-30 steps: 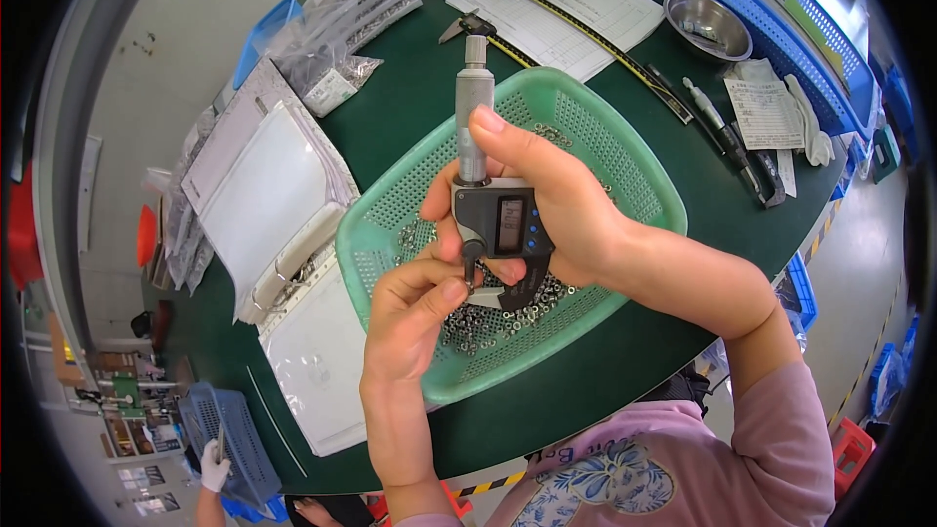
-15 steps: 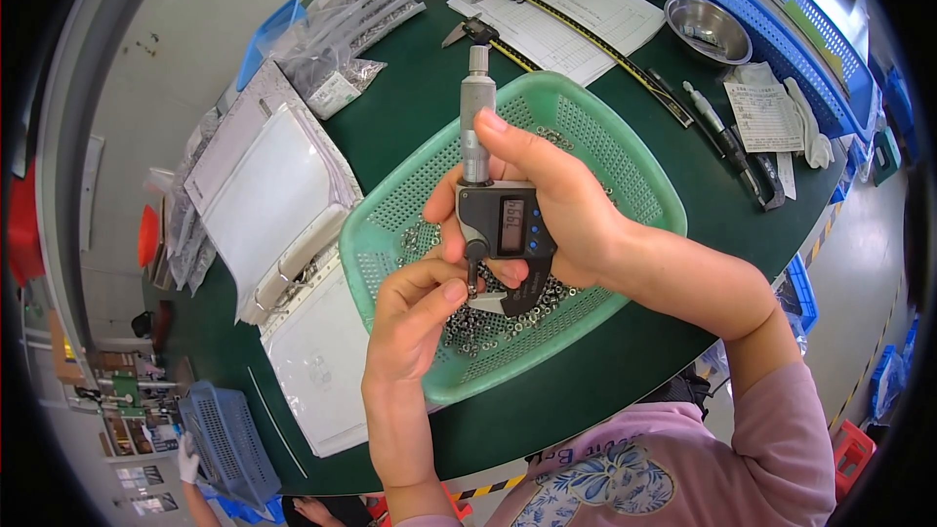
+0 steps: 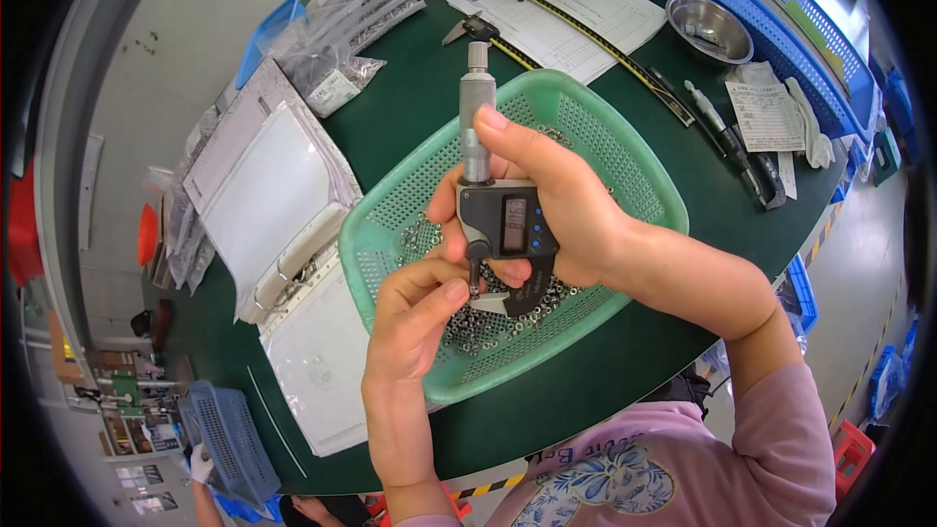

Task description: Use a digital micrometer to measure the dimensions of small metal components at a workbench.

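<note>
My right hand (image 3: 576,205) is closed around a digital micrometer (image 3: 478,205), its thumb on the silver barrel and its fingers behind the black frame. The micrometer is held upright over a green plastic basket (image 3: 654,171). My left hand (image 3: 415,322) is closed in a pinch at the micrometer's jaws, on a small metal part (image 3: 474,286) mostly hidden by the fingertips. Many small metal nuts or rings (image 3: 488,332) lie in the basket beneath both hands.
An open ring binder (image 3: 264,195) lies left of the basket, with bagged parts (image 3: 361,5) behind it. Calipers (image 3: 586,29) rest on papers at the back. On the right are a steel bowl (image 3: 710,29), another micrometer (image 3: 717,122) and a blue basket (image 3: 839,102).
The micrometer's display reading has changed, and its barrel end sits slightly higher. My hands have barely moved. At the lower left, another person's gloved hand has shifted down and right.
</note>
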Action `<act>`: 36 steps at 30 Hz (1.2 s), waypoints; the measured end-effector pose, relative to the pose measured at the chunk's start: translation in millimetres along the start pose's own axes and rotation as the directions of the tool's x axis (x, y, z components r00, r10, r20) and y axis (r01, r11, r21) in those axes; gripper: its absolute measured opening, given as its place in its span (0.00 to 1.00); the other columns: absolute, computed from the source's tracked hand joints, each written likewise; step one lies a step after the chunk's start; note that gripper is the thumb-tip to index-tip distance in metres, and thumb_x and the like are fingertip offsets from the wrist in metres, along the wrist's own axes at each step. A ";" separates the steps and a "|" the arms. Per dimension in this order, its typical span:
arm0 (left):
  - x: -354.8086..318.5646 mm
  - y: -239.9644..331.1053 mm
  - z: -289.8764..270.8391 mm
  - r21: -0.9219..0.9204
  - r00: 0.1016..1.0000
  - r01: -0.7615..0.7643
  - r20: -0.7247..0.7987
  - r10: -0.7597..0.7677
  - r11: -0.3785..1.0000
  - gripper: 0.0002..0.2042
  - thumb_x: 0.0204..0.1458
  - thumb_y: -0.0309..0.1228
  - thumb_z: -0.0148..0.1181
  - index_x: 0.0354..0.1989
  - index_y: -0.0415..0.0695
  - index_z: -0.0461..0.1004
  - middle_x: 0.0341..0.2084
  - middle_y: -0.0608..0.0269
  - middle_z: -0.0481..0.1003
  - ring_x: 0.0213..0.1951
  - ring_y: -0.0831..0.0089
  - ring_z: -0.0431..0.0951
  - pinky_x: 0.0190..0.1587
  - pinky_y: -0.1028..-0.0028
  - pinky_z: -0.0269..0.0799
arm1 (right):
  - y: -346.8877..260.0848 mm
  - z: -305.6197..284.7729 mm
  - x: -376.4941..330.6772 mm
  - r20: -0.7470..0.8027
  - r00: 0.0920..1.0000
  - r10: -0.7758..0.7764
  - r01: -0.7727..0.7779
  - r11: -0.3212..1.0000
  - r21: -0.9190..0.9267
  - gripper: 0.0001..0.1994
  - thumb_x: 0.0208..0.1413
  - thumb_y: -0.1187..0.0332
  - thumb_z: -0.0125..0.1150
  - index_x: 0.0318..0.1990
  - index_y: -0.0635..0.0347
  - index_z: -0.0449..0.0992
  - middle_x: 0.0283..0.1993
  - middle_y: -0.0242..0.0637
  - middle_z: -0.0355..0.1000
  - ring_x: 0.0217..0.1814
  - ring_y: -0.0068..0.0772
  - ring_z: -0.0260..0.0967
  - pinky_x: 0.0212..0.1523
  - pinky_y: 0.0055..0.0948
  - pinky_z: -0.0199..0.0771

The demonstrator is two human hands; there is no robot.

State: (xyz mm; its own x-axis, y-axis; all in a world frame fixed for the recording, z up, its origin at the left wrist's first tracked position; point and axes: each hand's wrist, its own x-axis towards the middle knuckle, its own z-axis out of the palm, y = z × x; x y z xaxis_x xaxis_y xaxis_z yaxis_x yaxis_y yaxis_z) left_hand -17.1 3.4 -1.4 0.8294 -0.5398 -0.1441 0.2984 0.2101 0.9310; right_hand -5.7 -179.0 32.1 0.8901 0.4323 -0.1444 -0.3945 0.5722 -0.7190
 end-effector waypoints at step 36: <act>28.2 -20.0 24.4 0.981 0.915 -0.191 0.183 0.360 -0.014 0.07 0.35 0.23 0.57 0.26 0.42 0.67 0.25 0.57 0.70 0.30 0.57 0.70 0.30 0.65 0.64 | 1.6 -7.5 4.3 -0.010 0.996 -0.083 0.084 0.990 0.114 0.34 0.52 0.43 0.26 0.36 0.72 0.67 0.24 0.45 0.68 0.11 0.27 0.56 0.17 0.26 0.61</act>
State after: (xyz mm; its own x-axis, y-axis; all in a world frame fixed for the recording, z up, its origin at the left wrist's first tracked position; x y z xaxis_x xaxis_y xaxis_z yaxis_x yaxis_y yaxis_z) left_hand -11.1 -36.0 -15.9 0.7798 -0.5674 0.2647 -0.6260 -0.6998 0.3441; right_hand -0.8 -181.5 25.2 0.9220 0.3765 -0.0906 -0.3421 0.6824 -0.6460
